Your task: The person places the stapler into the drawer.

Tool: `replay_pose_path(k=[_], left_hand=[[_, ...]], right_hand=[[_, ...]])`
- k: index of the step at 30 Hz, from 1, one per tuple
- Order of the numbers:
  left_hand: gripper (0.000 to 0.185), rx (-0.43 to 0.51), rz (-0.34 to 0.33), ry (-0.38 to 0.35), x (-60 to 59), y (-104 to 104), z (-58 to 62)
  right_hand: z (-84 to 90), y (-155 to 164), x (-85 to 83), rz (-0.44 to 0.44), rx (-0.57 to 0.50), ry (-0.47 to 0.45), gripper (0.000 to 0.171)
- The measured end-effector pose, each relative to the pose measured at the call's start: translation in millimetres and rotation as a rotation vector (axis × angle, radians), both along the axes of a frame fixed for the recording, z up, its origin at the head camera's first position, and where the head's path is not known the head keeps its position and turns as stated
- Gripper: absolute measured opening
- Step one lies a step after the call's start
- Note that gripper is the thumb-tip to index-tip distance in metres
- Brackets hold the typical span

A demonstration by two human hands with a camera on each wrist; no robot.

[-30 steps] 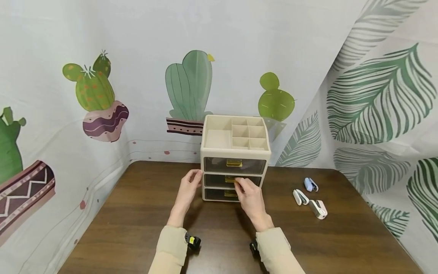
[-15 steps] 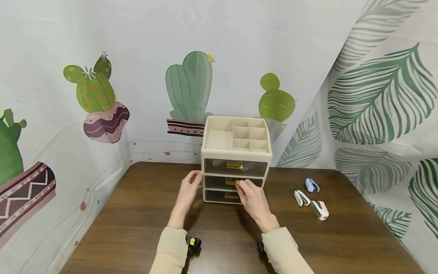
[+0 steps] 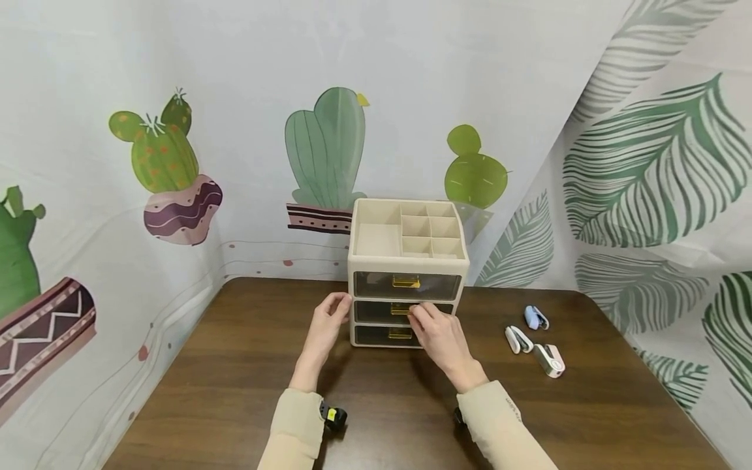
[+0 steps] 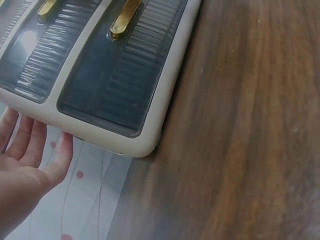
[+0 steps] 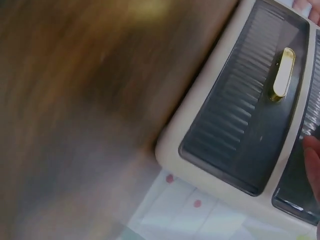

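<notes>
A cream desktop drawer organizer (image 3: 409,261) stands on the table, its three dark see-through drawers shut and fitted with gold handles. My left hand (image 3: 326,329) rests its fingertips on the organizer's left side; in the left wrist view the fingers (image 4: 35,145) are spread along that side wall. My right hand (image 3: 437,336) has its fingers bent together at the right end of the middle drawer handle (image 3: 399,310). They cover part of that handle. Only a fingertip (image 5: 312,150) of this hand shows in the right wrist view, before the middle drawer.
Several small compartments and one larger tray form the organizer's top. To its right on the brown table (image 3: 247,365) lie a blue stapler (image 3: 535,318), a white stapler (image 3: 518,339) and a white-and-pink stapler (image 3: 549,360). A cactus-print cloth (image 3: 247,130) hangs behind.
My right hand and forearm have shifted slightly to the right, fingers still at the middle handle. The organizer has edged slightly right. My left hand stays at its side.
</notes>
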State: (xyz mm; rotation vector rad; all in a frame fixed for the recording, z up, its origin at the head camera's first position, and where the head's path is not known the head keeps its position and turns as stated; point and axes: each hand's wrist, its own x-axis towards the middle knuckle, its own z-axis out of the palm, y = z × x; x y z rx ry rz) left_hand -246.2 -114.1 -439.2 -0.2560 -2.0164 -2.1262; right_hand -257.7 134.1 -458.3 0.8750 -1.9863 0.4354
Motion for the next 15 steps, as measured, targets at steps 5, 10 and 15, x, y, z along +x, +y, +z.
replay_pose_path(k=[5,10,15], left_hand=[[0.029,-0.037,0.005,0.012,-0.6,1,-1.3],[0.029,-0.074,0.017,0.021,0.6,2,-0.4],[0.027,-0.065,0.028,0.029,1.2,2,0.6]], right_hand=[[4.5,3,0.0,-0.002,0.116,0.024,0.013],[6.7,6,5.1,0.019,0.177,0.032,0.027],[8.3,7,15.3,0.023,0.175,0.021,0.027]])
